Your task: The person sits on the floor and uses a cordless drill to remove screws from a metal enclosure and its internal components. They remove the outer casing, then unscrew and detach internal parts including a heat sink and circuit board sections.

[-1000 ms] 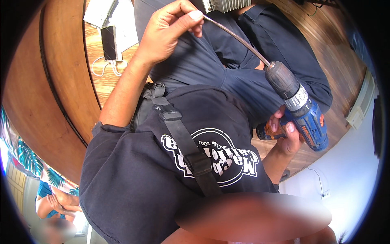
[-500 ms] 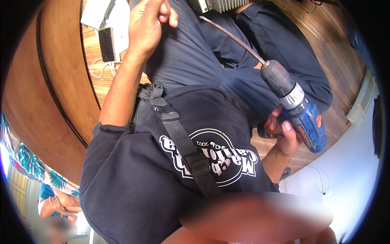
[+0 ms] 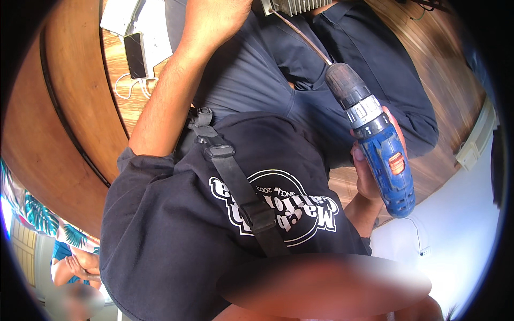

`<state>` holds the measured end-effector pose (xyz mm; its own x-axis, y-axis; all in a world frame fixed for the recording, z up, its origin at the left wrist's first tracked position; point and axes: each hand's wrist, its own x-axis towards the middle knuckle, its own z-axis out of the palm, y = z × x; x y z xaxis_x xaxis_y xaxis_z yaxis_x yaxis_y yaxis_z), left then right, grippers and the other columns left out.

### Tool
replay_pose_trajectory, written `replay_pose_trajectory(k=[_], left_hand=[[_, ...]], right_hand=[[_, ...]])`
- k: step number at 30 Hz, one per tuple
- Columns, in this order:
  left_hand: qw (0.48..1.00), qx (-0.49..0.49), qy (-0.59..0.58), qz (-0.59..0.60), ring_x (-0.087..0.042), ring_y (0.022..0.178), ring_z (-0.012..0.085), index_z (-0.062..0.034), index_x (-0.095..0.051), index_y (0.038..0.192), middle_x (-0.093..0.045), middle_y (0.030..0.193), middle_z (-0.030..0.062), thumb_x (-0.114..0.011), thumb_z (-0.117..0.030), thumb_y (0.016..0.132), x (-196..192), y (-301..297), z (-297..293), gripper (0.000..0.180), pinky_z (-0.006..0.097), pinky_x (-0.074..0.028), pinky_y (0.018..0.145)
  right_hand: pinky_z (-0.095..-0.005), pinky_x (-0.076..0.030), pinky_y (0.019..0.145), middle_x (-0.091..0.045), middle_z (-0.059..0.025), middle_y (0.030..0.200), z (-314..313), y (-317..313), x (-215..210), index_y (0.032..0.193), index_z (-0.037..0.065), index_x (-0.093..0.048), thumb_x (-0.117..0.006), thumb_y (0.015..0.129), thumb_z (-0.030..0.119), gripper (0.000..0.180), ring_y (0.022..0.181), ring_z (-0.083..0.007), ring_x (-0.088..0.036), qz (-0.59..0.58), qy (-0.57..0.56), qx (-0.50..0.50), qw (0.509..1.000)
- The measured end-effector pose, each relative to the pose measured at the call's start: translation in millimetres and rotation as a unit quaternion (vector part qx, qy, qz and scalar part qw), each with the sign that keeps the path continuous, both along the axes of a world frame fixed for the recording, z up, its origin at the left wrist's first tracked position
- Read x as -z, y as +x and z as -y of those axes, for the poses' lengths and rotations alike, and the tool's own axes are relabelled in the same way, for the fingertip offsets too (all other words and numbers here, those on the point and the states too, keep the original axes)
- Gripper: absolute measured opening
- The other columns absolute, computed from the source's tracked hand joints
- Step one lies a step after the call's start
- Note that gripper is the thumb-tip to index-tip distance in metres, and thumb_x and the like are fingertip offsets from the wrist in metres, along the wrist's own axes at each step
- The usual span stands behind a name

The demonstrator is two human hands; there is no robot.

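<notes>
The blue cordless drill (image 3: pixel 383 160) sits at right of centre in the frame, body pointing down toward the lower right, grey chuck up and to the left, and out of that chuck runs a long thin flexible shaft (image 3: pixel 302 37) climbing to the upper middle of the picture, where its far end meets a pale finned metal piece (image 3: pixel 292 5) right at the top edge. The right hand (image 3: pixel 369 171) is wrapped round the drill's handle from behind, fingers curled on it, a firm clasp on the tool. The left hand (image 3: pixel 214 21) is up at the top centre, arm stretched from the lower left; only the back of it and the wrist show, the fingers run off the frame, so I cannot tell whether it is closed on anything. As for progress: the shaft is seated in the chuck and its tip is at the finned piece, so the tool looks lined up, but whether it is turning or anything has been driven home the picture does not show. Under the arms lies the person's dark printed T-shirt (image 3: pixel 176 224) with a black strap (image 3: pixel 235 182) crossing the chest, and dark blue trousers (image 3: pixel 251 80) beyond. In the upper left a dark phone (image 3: pixel 135 53) with a white cable (image 3: pixel 128 88) rests on a wooden surface (image 3: pixel 69 107), and a white wall (image 3: pixel 450 224) with a socket fills the lower right.
</notes>
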<state>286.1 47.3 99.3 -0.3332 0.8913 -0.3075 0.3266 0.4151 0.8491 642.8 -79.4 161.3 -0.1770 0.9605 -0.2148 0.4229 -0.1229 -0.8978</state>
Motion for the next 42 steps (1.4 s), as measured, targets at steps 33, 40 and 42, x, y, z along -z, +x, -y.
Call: replay_pose_trajectory(k=[33,40,42], left_hand=[[0.954,0.065,0.024,-0.291,-0.075,0.081,0.0334,0.0031,-0.059,0.102,-0.070,0.088,0.0217,-0.065,-0.080,0.103,11.2,-23.4,-7.6,0.083,0.048,-0.059,0.074],[0.967,0.049,0.046,-0.245,-0.072,0.076,0.0392,0.0026,-0.060,0.097,-0.067,0.080,0.0221,-0.051,-0.090,0.102,18.6,-29.9,-9.6,0.094,0.053,-0.055,0.069],[0.969,0.029,0.070,-0.234,-0.072,0.077,0.0408,0.0028,-0.061,0.098,-0.068,0.081,0.0236,-0.051,-0.090,0.103,20.2,-27.4,-10.2,0.093,0.053,-0.055,0.069]], right_hand=[[-0.0353,-0.062,0.088,-0.080,-0.0106,0.104,-13.1,-33.3,-55.8,0.131,0.002,-0.072,-0.103,0.082,0.020,0.061,0.093,-0.0213,-0.079,0.156,-0.030,-0.137,0.978],[-0.0369,-0.060,0.075,-0.080,-0.0166,0.096,40.2,-41.4,-48.5,0.106,0.000,-0.078,-0.097,0.076,0.022,0.042,0.080,-0.0286,-0.078,0.090,-0.090,0.045,0.991],[-0.0375,-0.061,0.077,-0.080,-0.0168,0.099,44.9,-38.9,-50.3,0.106,0.000,-0.077,-0.098,0.076,0.018,0.041,0.082,-0.0284,-0.079,0.052,-0.096,0.058,0.992]])
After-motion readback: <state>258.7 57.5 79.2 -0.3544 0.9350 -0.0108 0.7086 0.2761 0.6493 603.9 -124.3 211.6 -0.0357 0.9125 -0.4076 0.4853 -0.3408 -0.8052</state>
